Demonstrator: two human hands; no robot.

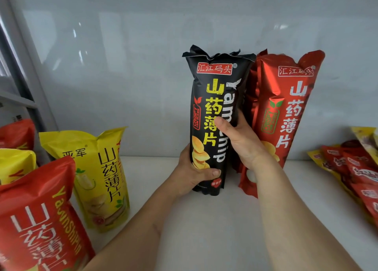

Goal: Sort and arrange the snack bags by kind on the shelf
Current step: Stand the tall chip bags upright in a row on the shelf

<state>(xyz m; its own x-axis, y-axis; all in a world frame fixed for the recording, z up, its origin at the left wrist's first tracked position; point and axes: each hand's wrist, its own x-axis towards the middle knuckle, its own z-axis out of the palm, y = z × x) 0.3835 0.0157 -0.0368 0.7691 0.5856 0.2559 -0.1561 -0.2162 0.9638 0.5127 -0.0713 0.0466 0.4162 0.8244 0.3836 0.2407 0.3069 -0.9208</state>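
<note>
A tall black yam-chip bag stands upright on the white shelf, a little right of centre. My left hand grips its lower left side, thumb across the front. My right hand grips its right side at mid-height, thumb on the front. Right beside it, touching, stands a tall red yam-chip bag against the back wall, its lower part hidden by my right wrist.
At the left stand a yellow pouch, a red pouch in front of it, and more red and yellow bags behind. A heap of small red and yellow packets lies at the right edge.
</note>
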